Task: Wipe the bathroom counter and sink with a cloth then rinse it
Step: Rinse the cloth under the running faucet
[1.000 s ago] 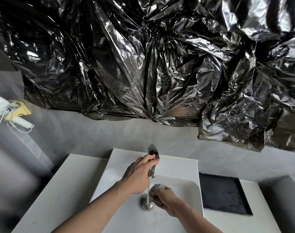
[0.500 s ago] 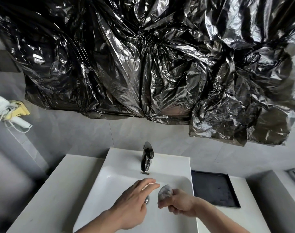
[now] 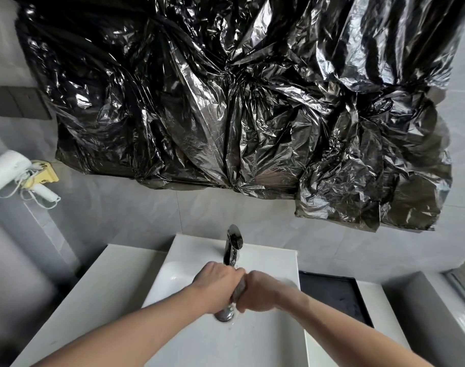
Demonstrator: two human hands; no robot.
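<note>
Over the white sink (image 3: 263, 337), my left hand (image 3: 216, 286) and my right hand (image 3: 260, 291) are pressed together, both gripping a wet grey cloth (image 3: 238, 290). Only a narrow strip of the cloth shows between the fists. Drops fall from it onto the chrome drain (image 3: 225, 315) just below. The dark chrome faucet (image 3: 232, 246) stands right behind the hands, and no stream is visible from it. The white counter (image 3: 93, 295) spreads to the left of the sink.
A black tray (image 3: 334, 295) lies on the counter right of the sink. Crumpled black plastic sheeting (image 3: 239, 107) covers the wall above. A white hair dryer (image 3: 11, 168) hangs in a yellow holder at the far left. A window ledge runs along the right edge.
My left hand left the faucet handle, came down into the sink and joined my right hand on the cloth. The water stream seen a second ago is gone.
</note>
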